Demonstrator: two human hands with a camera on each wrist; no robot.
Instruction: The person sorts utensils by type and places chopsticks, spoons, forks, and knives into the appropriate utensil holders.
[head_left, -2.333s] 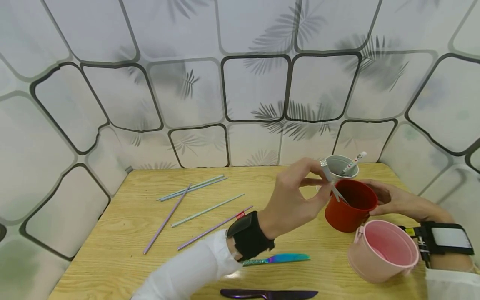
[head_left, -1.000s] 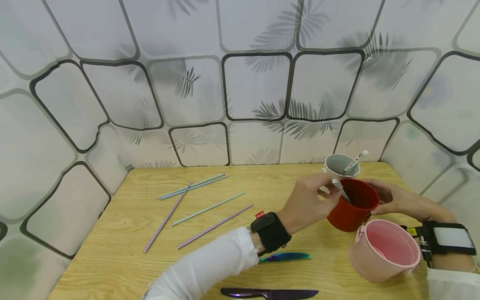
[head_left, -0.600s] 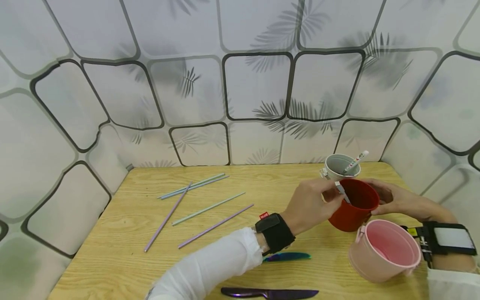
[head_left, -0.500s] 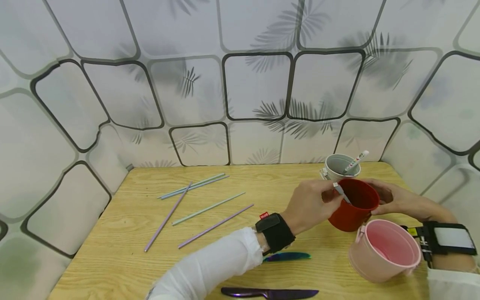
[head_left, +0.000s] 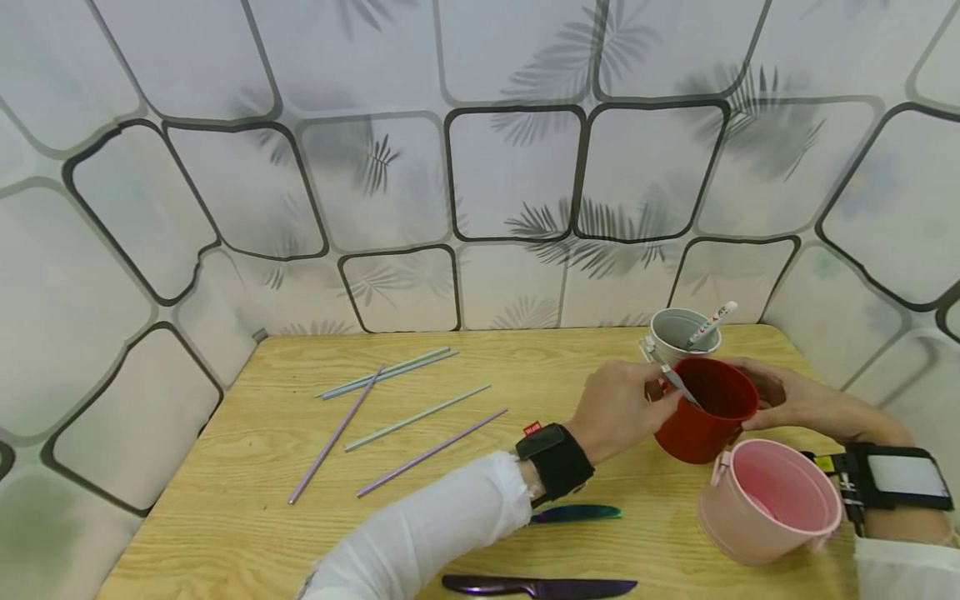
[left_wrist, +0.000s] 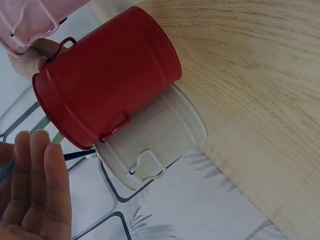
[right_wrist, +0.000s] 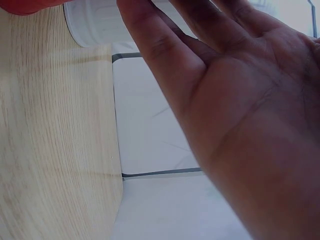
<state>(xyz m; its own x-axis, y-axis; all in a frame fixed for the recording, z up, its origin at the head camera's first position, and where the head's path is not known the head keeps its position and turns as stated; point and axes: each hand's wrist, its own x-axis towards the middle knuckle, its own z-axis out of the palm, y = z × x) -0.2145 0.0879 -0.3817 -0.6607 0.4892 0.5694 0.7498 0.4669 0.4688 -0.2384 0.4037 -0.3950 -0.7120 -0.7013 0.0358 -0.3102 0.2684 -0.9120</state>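
Head view: the red bucket (head_left: 693, 443) stands at 4 o'clock from centre. At its 9 o'clock, the left hand (head_left: 622, 408) pinches a slim grey strip (head_left: 681, 387), lower end inside the rim; at 3 o'clock, the right hand (head_left: 813, 404) grips the bucket. White bucket (head_left: 667, 329) towards 12, pink bucket (head_left: 750, 533) at 5, straws (head_left: 416, 418) at 9.

The left grip (head_left: 621, 412) and a slim pale object (head_left: 678, 383) crowd the left rim of the red bucket (head_left: 690, 437), the right grip (head_left: 813, 404) its right side; its mouth opens upward. The pink bucket (head_left: 738, 533) bars the near side, the white bucket (left_wrist: 155, 130) with its leaning pen (head_left: 711, 323) the far side. Leftward, only flat straws (head_left: 431, 452) interrupt a low pass across the table (head_left: 525, 375).
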